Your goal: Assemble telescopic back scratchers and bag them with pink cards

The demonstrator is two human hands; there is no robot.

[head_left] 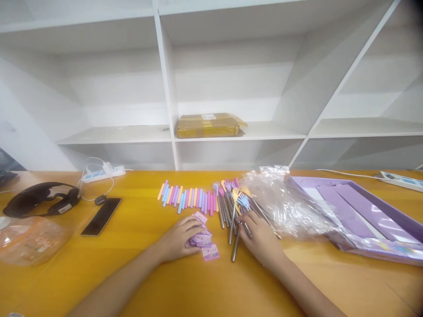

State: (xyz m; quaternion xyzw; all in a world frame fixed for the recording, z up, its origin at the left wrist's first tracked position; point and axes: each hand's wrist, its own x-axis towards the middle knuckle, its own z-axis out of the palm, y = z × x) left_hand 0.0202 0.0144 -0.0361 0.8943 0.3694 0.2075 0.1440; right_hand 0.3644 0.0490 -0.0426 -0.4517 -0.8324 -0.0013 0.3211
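Observation:
My left hand (181, 237) rests on the table with its fingers curled round a loose stack of small pink-purple printed cards (202, 239). One card (210, 252) lies just in front of the stack, partly apart from it. My right hand (259, 237) is closed at the near side of a pile of back scratchers (228, 207), its fingers round the metal rod of one with a blue claw head (243, 201). The others have steel rods and yellow, pink, purple or blue claws. To their left, short coloured sticks (188, 198) lie in a slanting row.
Crumpled clear plastic bags (280, 202) lie right of the pile, against a purple open box (406, 215). On the left are a phone (102, 216), a black headset-like band (20, 200), an orange see-through container (36, 242) and a power strip (104, 174). A taped parcel (208, 127) sits on the shelf.

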